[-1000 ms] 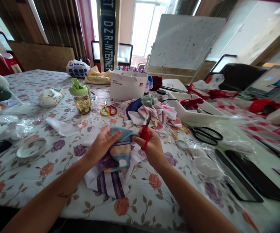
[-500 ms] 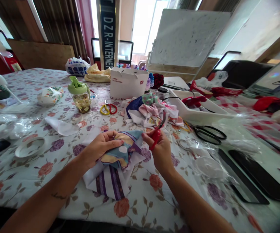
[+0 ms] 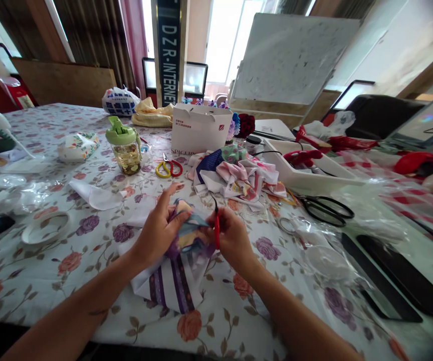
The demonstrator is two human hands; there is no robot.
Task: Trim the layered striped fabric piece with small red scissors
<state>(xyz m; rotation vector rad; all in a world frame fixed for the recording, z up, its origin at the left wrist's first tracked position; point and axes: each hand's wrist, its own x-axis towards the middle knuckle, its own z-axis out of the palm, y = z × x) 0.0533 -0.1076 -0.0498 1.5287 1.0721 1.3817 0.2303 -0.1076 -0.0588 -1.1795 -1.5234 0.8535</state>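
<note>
A blue, yellow and purple patterned cloth (image 3: 192, 234) is bunched between my hands, blurred by motion. My left hand (image 3: 160, 228) grips its left side, thumb on top and index finger raised. At the cloth's right edge, my right hand (image 3: 231, 235) is closed around red-handled scissors (image 3: 217, 230), the dark blade tip pointing up. Its fingertips meet the cloth; whether they pinch it too is hard to see. Beneath lies a white cloth with purple stripes (image 3: 175, 286), flat on the flowered tablecloth (image 3: 126, 311).
A pile of fabric scraps (image 3: 239, 173) lies beyond my hands. Yellow-and-red scissors (image 3: 169, 168), a green-lidded bottle (image 3: 124, 148) and a white paper box (image 3: 199, 128) stand farther back. To the right are black scissors (image 3: 327, 209) and a white tray (image 3: 306, 170); left, a tape roll (image 3: 46, 228).
My right hand has moved left with the red scissors, which have turned more upright. The patterned cloth is more bunched up, and my left index finger has lifted.
</note>
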